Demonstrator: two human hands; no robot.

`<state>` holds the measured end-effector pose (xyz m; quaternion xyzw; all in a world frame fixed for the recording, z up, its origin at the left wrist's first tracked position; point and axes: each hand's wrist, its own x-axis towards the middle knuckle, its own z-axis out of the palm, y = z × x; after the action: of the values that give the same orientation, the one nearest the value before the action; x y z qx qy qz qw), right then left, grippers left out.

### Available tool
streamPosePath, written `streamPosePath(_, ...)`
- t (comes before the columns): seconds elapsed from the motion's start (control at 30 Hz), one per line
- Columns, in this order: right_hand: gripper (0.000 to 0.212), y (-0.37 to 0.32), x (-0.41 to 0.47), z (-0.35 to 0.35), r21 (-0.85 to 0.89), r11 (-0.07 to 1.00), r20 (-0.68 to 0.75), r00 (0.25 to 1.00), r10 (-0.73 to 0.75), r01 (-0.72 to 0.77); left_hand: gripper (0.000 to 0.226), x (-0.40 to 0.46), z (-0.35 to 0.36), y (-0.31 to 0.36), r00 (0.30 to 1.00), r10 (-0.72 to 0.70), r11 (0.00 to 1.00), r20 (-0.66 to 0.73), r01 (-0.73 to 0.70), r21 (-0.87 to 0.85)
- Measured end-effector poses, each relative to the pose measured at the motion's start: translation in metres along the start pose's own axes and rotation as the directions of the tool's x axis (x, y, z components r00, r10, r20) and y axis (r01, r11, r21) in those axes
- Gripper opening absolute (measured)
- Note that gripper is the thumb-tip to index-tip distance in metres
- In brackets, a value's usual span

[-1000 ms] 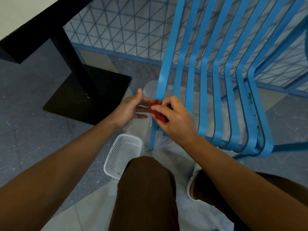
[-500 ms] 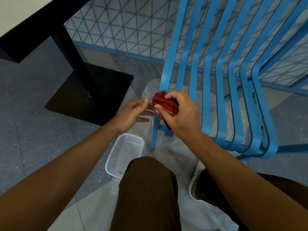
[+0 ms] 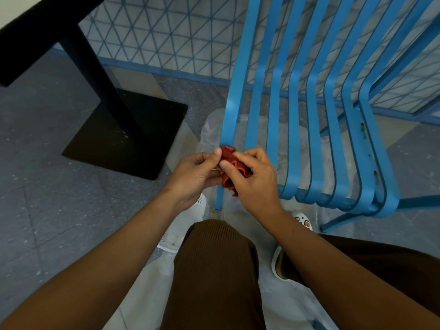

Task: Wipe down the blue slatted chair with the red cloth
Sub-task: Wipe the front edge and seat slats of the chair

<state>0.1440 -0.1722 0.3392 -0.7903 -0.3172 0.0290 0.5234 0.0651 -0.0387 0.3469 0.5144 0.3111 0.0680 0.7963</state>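
Red cloth: bunched, pinched between both hands at centre, just in front of the chair's leftmost slat | left hand: thumb and fingers closed on cloth | right hand: closed on cloth | blue slatted chair: right, far side | white basket: on floor, near left | black desk base: far left

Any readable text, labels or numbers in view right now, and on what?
None readable. The blue slatted chair, red cloth and black table base carry no lettering. The white shoe has small charms, too small to read any marking.
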Motion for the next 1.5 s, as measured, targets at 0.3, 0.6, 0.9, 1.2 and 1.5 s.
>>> streamPosePath(0.3, 0.023, 0.007, -0.003, -0.008, -0.012, 0.999, 0.302, 0.952, 0.053, -0.052, 0.035, -0.002, -0.002, -0.011, 0.973, 0.198, 0.958, -0.119, -0.166, 0.235)
streamPosePath(0.6, 0.018, -0.017, 0.06, -0.043, 0.141, 0.972, 0.246, 0.958, 0.147, -0.186, 0.021, 0.009, -0.006, -0.004, 0.859, 0.51, 0.722, -0.038, -0.404, 0.562)
streamPosePath(0.9, 0.025, -0.032, 0.086, -0.042, -0.051, 0.995, 0.408, 0.908, 0.097, -0.083, 0.026, 0.045, -0.029, -0.041, 0.898, 0.438, 0.693, 0.025, -0.356, 0.627)
streamPosePath(1.2, 0.033, -0.032, 0.09, -0.037, -0.126, 0.989, 0.427, 0.895, 0.13, -0.084, 0.03, 0.057, -0.038, -0.036, 0.882, 0.467, 0.696, 0.055, -0.406, 0.593)
streamPosePath(1.5, 0.043, -0.027, 0.091, -0.034, -0.153, 0.986, 0.443, 0.889, 0.121, -0.059, 0.029, 0.07, -0.042, -0.054, 0.897, 0.436, 0.687, 0.078, -0.387, 0.615)
